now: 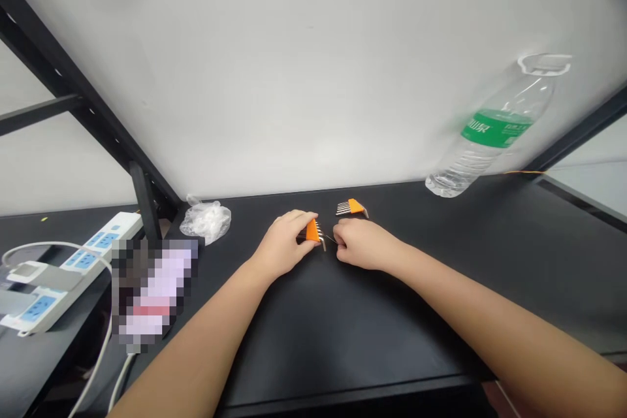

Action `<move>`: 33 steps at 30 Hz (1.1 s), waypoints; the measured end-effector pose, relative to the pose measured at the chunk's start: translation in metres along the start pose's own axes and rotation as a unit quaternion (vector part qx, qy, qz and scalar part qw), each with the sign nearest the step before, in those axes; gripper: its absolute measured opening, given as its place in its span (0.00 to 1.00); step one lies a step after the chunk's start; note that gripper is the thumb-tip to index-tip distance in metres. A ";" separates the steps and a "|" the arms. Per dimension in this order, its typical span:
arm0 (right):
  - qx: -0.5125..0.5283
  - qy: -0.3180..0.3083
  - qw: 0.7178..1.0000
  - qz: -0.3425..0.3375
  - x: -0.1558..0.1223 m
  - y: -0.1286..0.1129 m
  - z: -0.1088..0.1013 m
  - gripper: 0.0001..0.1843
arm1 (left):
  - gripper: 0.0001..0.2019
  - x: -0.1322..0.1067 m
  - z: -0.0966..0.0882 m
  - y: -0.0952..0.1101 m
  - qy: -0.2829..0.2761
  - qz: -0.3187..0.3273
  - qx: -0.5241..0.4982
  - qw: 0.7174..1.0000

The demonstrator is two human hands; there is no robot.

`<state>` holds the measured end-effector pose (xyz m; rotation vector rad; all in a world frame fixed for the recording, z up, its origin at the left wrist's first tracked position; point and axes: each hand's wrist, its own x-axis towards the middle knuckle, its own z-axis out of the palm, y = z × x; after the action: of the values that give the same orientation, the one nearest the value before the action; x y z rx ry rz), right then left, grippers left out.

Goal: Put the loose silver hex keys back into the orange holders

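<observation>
My left hand pinches an orange hex key holder between thumb and fingers, just above the black tabletop. Several metal hex keys stick out of this holder toward the right. Close by, my right hand is closed, with a thin hex key reaching from its fingertips toward the holder. Whether the key's tip touches the holder is too small to tell. Just behind my right hand lies a second orange hex key holder, with its row of keys pointing left and a bent end at the right.
A crumpled clear plastic bag lies at the back left, near a blurred phone-like object. Further left is a power strip with white cables. A large water bottle stands against the wall on the right. Black frame bars edge the table.
</observation>
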<state>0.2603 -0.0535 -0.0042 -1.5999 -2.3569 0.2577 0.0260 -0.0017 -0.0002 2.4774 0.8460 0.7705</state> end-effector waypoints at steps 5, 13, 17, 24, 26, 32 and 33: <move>0.131 0.036 0.991 -0.016 0.002 0.003 -0.011 0.08 | 0.23 0.000 -0.001 0.001 -0.017 -0.006 -0.005 1.000; 0.137 0.077 0.986 -0.052 0.003 -0.004 -0.015 0.09 | 0.22 0.000 -0.001 0.002 -0.018 -0.008 -0.001 1.000; 0.120 0.085 0.987 -0.060 0.003 -0.005 -0.015 0.10 | 0.23 0.000 -0.001 0.002 -0.025 -0.005 0.004 1.000; 0.059 0.115 0.987 -0.093 -0.002 -0.005 -0.019 0.11 | 0.24 -0.001 -0.001 0.000 -0.021 0.005 0.023 1.000; 0.075 0.128 0.981 -0.127 -0.003 -0.003 -0.024 0.13 | 0.24 -0.001 -0.001 0.001 -0.023 0.007 0.040 0.999; 0.128 0.150 0.957 -0.213 -0.002 0.001 -0.027 0.16 | 0.22 0.001 -0.001 0.008 -0.034 0.032 0.040 0.998; 0.143 0.142 0.958 -0.203 -0.001 0.000 -0.024 0.15 | 0.21 0.002 -0.001 0.010 -0.039 0.038 0.035 0.998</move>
<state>0.2687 -0.0544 0.0183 -0.9262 -2.2346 0.2474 0.0303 -0.0076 0.0066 2.5970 0.7675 0.6764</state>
